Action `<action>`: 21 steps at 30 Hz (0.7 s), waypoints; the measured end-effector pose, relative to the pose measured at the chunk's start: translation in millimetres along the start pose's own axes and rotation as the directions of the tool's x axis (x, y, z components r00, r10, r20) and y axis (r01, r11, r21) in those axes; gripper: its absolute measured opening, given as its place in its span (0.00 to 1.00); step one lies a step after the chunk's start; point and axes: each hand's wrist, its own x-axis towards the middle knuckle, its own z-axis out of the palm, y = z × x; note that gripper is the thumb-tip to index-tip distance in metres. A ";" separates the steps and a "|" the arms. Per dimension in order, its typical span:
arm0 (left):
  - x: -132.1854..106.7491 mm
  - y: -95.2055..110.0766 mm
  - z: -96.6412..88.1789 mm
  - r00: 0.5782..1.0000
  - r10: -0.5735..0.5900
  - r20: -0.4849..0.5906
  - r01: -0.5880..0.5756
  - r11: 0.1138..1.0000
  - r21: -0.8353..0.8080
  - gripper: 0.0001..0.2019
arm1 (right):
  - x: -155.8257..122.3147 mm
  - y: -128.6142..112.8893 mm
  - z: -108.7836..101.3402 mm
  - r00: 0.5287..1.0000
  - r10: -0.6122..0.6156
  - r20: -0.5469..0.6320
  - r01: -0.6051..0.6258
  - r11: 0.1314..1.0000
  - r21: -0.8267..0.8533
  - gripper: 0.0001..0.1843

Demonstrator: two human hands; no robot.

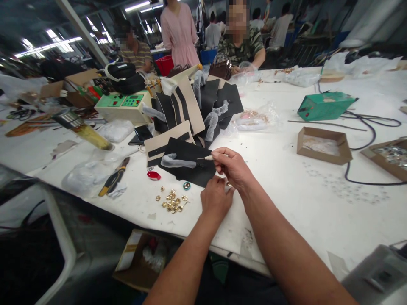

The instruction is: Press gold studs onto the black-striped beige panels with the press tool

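The right hand [231, 168] is closed in a pinch on a small pale-handled awl [206, 157], its tip held just over a black leather panel [193, 169] lying near the front edge of the table [318, 220], while the left hand [216, 198] is curled at the panel's corner, any grip hidden by the fingers. The leather could be scratched or wrongly pierced if the tip slips, and the loose gold rings [171, 201] just beside the panel could be scattered if knocked by a careless hand movement.
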 end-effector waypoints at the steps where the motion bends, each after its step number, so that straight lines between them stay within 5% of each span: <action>1: 3.6 1.0 1.4 1.000 -0.007 0.004 0.007 1.000 -0.015 0.10 | 1.3 -0.5 -2.2 1.000 0.000 -0.012 0.000 1.000 0.025 0.16; 8: 8.7 -2.9 3.2 0.998 -0.056 -0.027 0.049 0.974 -0.222 0.04 | 3.2 5.9 -1.7 1.000 0.020 -0.020 -0.019 0.999 0.038 0.17; 14: -28.2 -36.8 -24.6 0.974 -0.212 -0.076 0.131 0.808 -0.574 0.10 | 0.2 14.4 6.2 0.999 0.033 0.019 -0.032 0.999 -0.027 0.17; 16: -44.9 -51.9 -36.4 0.932 -0.362 -0.025 0.223 0.627 -0.747 0.16 | -2.0 20.6 11.7 0.998 0.052 0.043 -0.049 0.997 -0.067 0.18; 18: -59.4 -64.3 -47.0 0.866 -0.494 0.080 0.271 0.330 -0.904 0.21 | -5.4 28.4 18.1 0.993 0.084 0.080 -0.076 0.992 -0.105 0.19; 20: -70.0 -73.0 -55.6 0.810 -0.561 0.173 0.239 0.045 -0.970 0.25 | -9.7 36.2 24.5 0.985 0.116 0.125 -0.098 0.985 -0.145 0.20; 21: -73.7 -76.4 -59.0 0.795 -0.576 0.190 0.213 -0.028 -0.977 0.27 | -12.0 39.7 27.5 0.981 0.128 0.146 -0.103 0.980 -0.168 0.20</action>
